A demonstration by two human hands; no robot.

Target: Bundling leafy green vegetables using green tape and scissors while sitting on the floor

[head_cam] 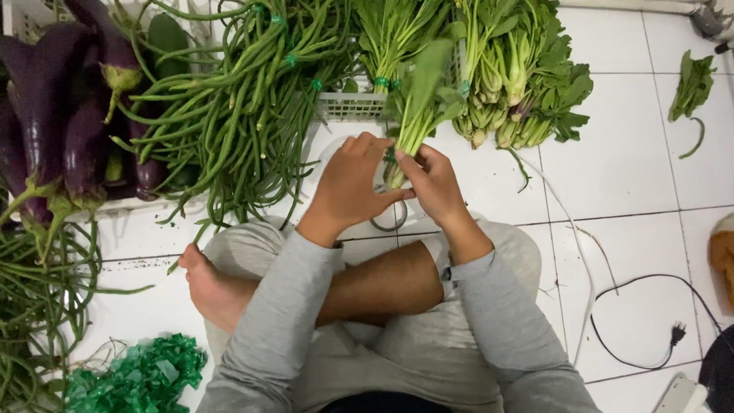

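I've got both hands closed around the stems of one spinach bunch point(417, 99), held upright just above my crossed legs: left hand point(348, 187) cupping the stalks from one side, right hand point(436, 183) pinching at a green band round the stems. My read is that this bunch is mid-tie, not yet laid down. Under my hands a tape roll point(390, 222) sits on the white tile floor point(634, 168).

Done, as far as I can see: a heap of tied spinach bundles point(520, 84) ahead on the right, at least three, too overlapped to count exactly. Long beans point(245, 115) in banded bundles, count unclear, more loose at left. Five or so purple eggplants point(46, 107). One loose sprig point(692, 88) far right. One pile of green strips point(138, 378). One black power cord point(650, 306).
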